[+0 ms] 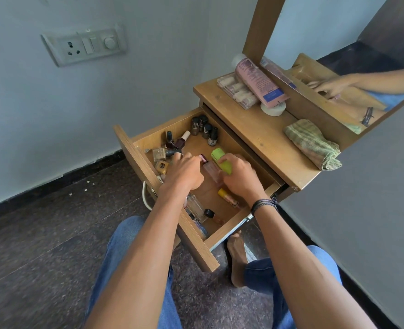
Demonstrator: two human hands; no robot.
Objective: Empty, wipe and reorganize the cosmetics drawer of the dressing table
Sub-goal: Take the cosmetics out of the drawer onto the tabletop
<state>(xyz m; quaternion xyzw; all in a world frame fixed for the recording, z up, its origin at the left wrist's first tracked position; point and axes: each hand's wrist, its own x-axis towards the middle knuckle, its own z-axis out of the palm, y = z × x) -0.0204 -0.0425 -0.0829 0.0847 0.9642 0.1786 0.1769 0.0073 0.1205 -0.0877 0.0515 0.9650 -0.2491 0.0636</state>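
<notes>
Both my forearms reach forward and down into the open cosmetics drawer (196, 241), which is pulled out from under the counter (255, 131). My left hand (183, 173) lies knuckles-up over the left side of the drawer. Its fingers are curled down beside a maroon-capped bottle (203, 159), and I cannot tell whether they grip anything. My right hand (240, 176), with cords around the wrist, wraps its fingers around one lime-green bottle (221, 161), which is tilted up above the drawer floor. One clear pinkish perfume bottle (211, 173) lies between my hands. Four small dark-capped bottles (203, 128) stand together in the far corner, with two nail polish bottles (176, 141) near them. On the counter lie one pink tube (258, 83) and one folded green striped cloth (312, 143).
</notes>
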